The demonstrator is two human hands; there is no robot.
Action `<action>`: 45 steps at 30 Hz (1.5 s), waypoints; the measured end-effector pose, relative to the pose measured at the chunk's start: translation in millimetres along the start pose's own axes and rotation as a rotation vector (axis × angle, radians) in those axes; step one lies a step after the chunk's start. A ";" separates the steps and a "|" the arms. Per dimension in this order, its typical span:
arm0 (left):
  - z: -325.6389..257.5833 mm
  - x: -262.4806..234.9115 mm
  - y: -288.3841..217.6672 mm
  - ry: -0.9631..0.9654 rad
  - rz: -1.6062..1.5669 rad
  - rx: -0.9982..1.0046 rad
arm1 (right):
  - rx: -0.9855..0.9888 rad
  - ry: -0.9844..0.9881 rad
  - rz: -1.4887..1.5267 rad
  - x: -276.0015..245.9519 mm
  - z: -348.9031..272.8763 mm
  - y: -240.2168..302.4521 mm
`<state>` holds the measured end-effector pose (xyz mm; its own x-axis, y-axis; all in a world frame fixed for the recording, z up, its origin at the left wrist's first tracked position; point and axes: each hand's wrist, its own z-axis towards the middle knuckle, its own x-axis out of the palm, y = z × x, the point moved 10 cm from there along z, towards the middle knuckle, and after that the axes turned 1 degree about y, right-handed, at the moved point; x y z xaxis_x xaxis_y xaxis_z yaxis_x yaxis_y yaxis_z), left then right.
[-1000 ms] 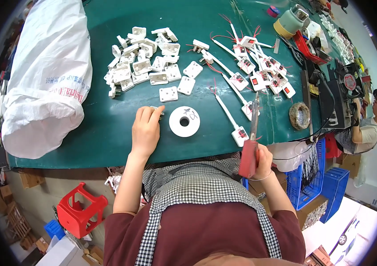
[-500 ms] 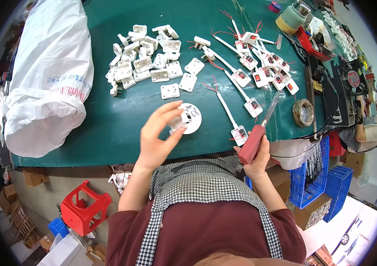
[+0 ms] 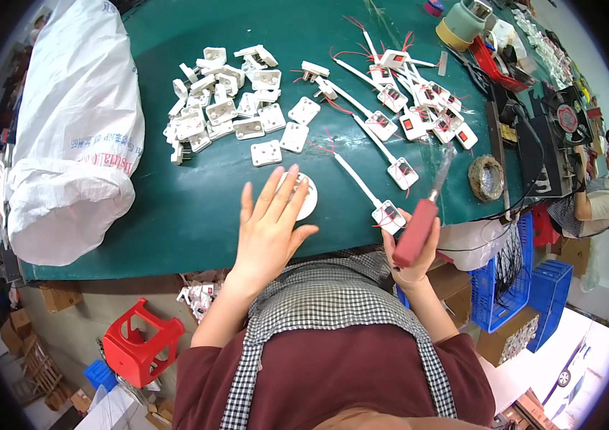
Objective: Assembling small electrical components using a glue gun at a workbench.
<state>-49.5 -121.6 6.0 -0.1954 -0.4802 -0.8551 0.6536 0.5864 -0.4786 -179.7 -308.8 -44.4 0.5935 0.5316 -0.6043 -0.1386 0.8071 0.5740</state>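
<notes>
My left hand (image 3: 270, 233) is spread flat with its fingers apart, over and partly covering a white round disc (image 3: 309, 203). What lies under the palm is hidden. In my right hand (image 3: 419, 261) is a red-handled tool (image 3: 416, 233) with a slim shaft pointing up and away; the shaft's far part is pale and blurred, and its exact kind is unclear. Next to that hand's fingertips lies a white switch housing (image 3: 388, 217) with red wires and a white cable (image 3: 356, 176). Whether the fingertips touch it I cannot tell.
Loose white plug housings (image 3: 222, 110) are heaped at the far left of the green table (image 3: 197, 208). Wired housings (image 3: 430, 115) pile up at the far right. A white sack (image 3: 72, 129), a round dish (image 3: 486, 178) and a black fan unit (image 3: 568, 122) flank them. A person sits at right.
My left hand has opened and flattened over the disc; the small pale thing near its fingers is out of sight. The red-handled tool has shifted slightly right, turning more upright.
</notes>
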 end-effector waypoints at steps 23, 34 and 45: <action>-10.1 -25.6 -12.7 0.040 -1.086 0.144 | 0.237 0.387 1.007 67.0 73.3 89.4; -16.7 -39.5 -16.0 -0.193 -0.176 0.032 | -0.134 0.213 0.713 51.8 82.8 119.8; -32.2 1.2 23.7 0.170 -1.120 -0.322 | 0.128 0.310 0.954 68.4 83.8 106.8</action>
<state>-57.8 -87.2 -12.7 -0.6540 -0.7532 0.0700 -0.1541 0.0420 -0.9872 -87.4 -207.7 21.9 0.0448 0.9985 0.0311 -0.3507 -0.0135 0.9364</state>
